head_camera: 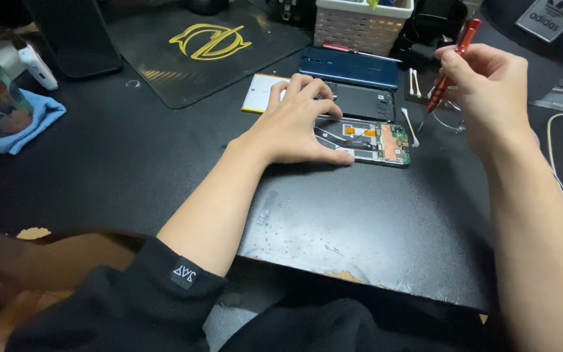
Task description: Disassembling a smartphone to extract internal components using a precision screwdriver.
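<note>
The left hand [298, 120] lies flat with fingers spread on the opened phone [373, 140], gripping nothing and hiding the phone's left half; the phone sits toward the desk's [131, 163] far edge. The right hand [487, 88] is closed around a red screwdriver [454, 55], whose tip is hard to make out against the dark clutter, raised just right of the phone.

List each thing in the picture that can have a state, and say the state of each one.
Opened black phone body: back cover off, circuit board exposed, lying flat under the left hand.
Red metal screwdriver: held upright in the right hand, tip above the desk.
Blue phone back cover: removed, lying flat.
Black inner plate: removed, lying flat.
White woven basket: upright.
Blue cloth: crumpled.
</note>
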